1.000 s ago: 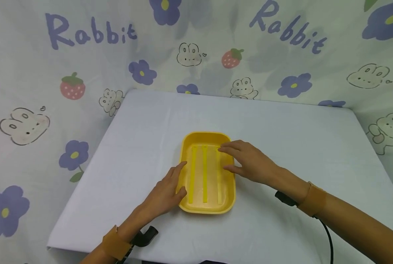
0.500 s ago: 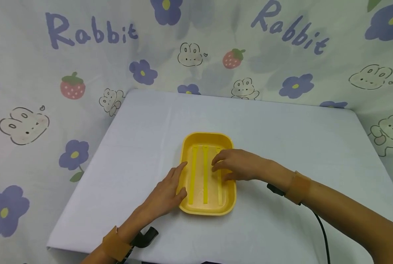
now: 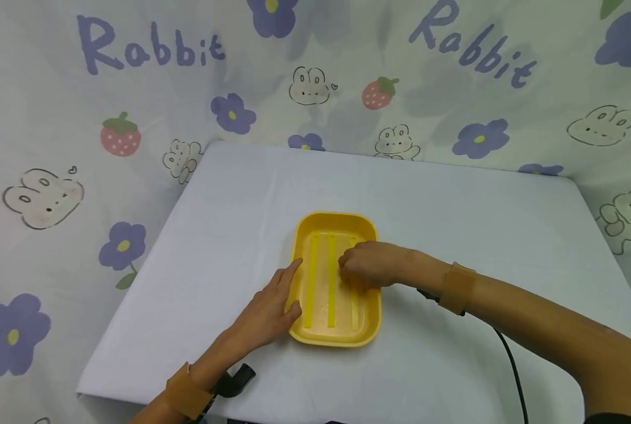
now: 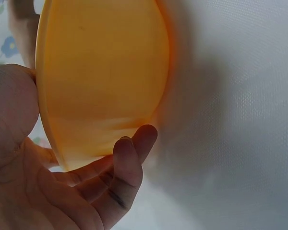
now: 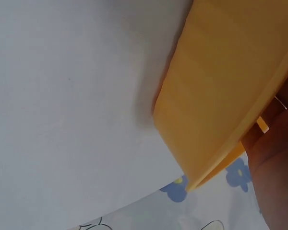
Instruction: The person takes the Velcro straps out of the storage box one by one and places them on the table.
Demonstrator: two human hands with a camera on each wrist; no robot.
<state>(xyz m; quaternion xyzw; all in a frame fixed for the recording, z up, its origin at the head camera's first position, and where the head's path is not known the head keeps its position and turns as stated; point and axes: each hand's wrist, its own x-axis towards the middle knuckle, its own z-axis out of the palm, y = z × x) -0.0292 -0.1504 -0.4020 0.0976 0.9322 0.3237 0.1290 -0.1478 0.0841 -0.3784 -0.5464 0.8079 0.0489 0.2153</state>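
Note:
A yellow rectangular tray [image 3: 336,340] stands on the white-covered table, with three long, flat, brighter yellow strips in it. The left strip [image 3: 311,282] and the middle strip [image 3: 331,282] lie side by side in full view. My left hand [image 3: 267,309] holds the tray's left side; in the left wrist view the thumb is at the rim and curled fingers [image 4: 127,167] rest at the outer wall. My right hand [image 3: 373,264] reaches over the right rim, its fingers bent down over the right strip [image 3: 354,312]. I cannot tell whether they pinch it, as the fingertips are hidden.
White cloth covers the table [image 3: 479,235] around the tray. Behind it hangs a curtain [image 3: 336,35] printed with rabbits, flowers and strawberries. A dark wrist camera [image 3: 234,381] sits under the left wrist, and a black cable [image 3: 514,368] trails from the right wrist.
My right hand has moved left and down from the tray's upper right rim onto the right strip, its fingers curling in. The left hand has stayed on the tray.

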